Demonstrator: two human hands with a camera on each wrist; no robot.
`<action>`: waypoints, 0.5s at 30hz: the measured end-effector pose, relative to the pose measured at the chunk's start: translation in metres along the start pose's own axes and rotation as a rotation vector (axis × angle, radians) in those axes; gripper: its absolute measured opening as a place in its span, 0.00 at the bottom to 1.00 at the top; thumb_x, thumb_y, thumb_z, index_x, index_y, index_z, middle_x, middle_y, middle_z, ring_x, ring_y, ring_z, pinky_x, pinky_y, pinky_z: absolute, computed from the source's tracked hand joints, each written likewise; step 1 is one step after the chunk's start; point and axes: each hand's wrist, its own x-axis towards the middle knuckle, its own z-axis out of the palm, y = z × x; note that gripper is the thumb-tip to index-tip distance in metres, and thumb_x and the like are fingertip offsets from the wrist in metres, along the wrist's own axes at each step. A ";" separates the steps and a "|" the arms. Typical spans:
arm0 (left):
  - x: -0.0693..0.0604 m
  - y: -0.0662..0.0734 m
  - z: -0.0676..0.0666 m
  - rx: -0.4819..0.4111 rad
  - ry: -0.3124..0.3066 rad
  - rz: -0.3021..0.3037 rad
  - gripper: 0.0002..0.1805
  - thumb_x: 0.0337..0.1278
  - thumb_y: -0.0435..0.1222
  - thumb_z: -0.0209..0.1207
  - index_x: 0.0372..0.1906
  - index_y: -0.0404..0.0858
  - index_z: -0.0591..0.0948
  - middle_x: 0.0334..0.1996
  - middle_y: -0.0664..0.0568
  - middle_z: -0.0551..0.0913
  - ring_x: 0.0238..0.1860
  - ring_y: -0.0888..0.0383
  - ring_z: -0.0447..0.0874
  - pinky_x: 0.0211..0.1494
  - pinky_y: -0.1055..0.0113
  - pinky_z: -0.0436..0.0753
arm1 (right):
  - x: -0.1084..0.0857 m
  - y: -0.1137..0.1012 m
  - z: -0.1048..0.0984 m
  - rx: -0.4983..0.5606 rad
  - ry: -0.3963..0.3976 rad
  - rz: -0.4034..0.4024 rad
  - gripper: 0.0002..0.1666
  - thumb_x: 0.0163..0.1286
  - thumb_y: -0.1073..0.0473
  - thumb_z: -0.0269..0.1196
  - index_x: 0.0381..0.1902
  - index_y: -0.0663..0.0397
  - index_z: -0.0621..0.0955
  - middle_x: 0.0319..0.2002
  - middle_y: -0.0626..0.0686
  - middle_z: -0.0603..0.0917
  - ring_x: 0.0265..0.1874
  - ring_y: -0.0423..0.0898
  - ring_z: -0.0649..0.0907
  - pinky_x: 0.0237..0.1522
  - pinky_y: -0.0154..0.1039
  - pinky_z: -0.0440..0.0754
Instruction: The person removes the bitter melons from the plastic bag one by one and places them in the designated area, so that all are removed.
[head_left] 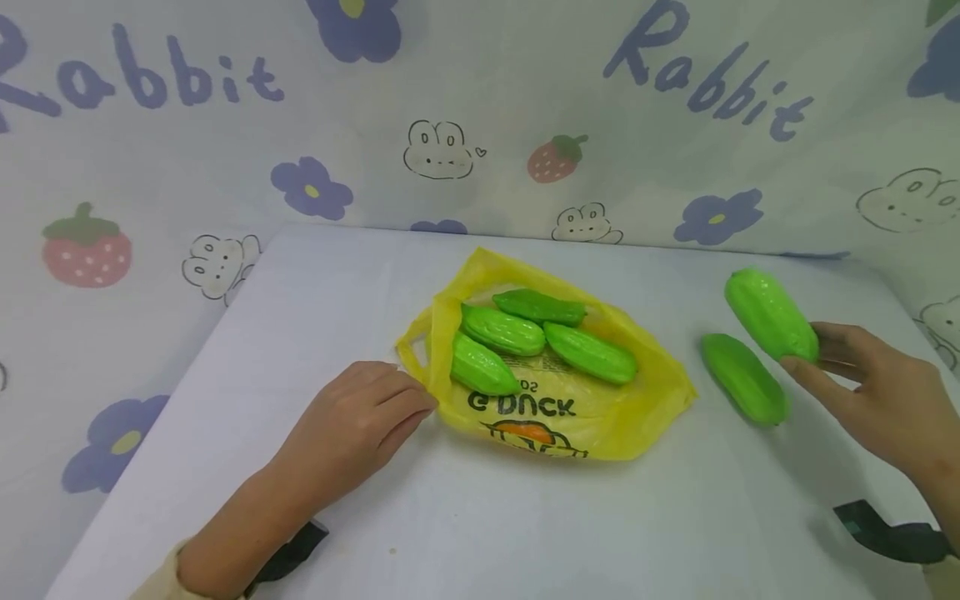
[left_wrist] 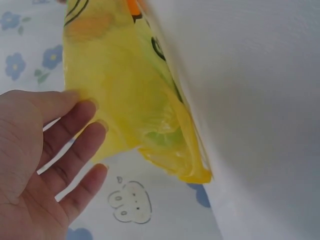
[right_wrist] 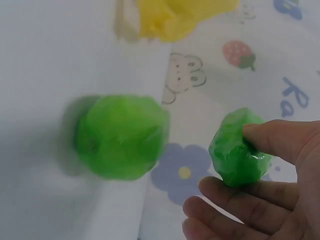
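Note:
A yellow plastic bag (head_left: 600, 425) lies with its mouth spread, several green cucumber-like vegetables (head_left: 588, 353) inside. My left hand (head_left: 352, 425) pinches the bag's left edge; in the left wrist view the thumb and index finger of that hand (left_wrist: 55, 145) meet on the yellow plastic (left_wrist: 120, 75). Above the table at the right, my right hand (head_left: 885, 392) holds a green vegetable (head_left: 768, 312) by its near end. In the right wrist view, thumb and fingers of this hand (right_wrist: 260, 185) grip that vegetable (right_wrist: 237, 150). Another green vegetable (head_left: 744, 379) rests on the table below it.
The white table (head_left: 525, 533) reaches back to a hanging cloth (head_left: 495, 100) printed with rabbits, strawberries and flowers. Dark straps (head_left: 892, 533) show near both wrists.

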 end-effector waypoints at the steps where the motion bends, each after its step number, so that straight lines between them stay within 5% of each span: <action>1: 0.000 0.000 0.000 0.002 -0.002 -0.001 0.16 0.46 0.28 0.78 0.42 0.40 0.90 0.40 0.56 0.88 0.44 0.56 0.86 0.54 0.55 0.86 | 0.001 0.003 0.001 -0.012 -0.002 0.008 0.40 0.76 0.47 0.66 0.70 0.73 0.69 0.58 0.78 0.79 0.55 0.80 0.78 0.46 0.76 0.76; 9: 0.001 0.000 0.000 -0.005 0.009 0.013 0.16 0.45 0.28 0.79 0.42 0.40 0.89 0.40 0.56 0.88 0.44 0.56 0.86 0.53 0.55 0.86 | 0.003 0.026 0.008 -0.080 -0.058 0.055 0.43 0.77 0.42 0.64 0.67 0.77 0.69 0.58 0.80 0.76 0.53 0.80 0.78 0.42 0.72 0.81; 15: 0.001 0.000 0.000 -0.003 0.000 0.008 0.16 0.46 0.28 0.79 0.42 0.40 0.89 0.40 0.56 0.88 0.44 0.56 0.87 0.53 0.55 0.86 | 0.005 0.040 0.011 -0.119 -0.115 0.006 0.39 0.77 0.46 0.64 0.62 0.80 0.71 0.51 0.79 0.81 0.48 0.80 0.77 0.40 0.72 0.79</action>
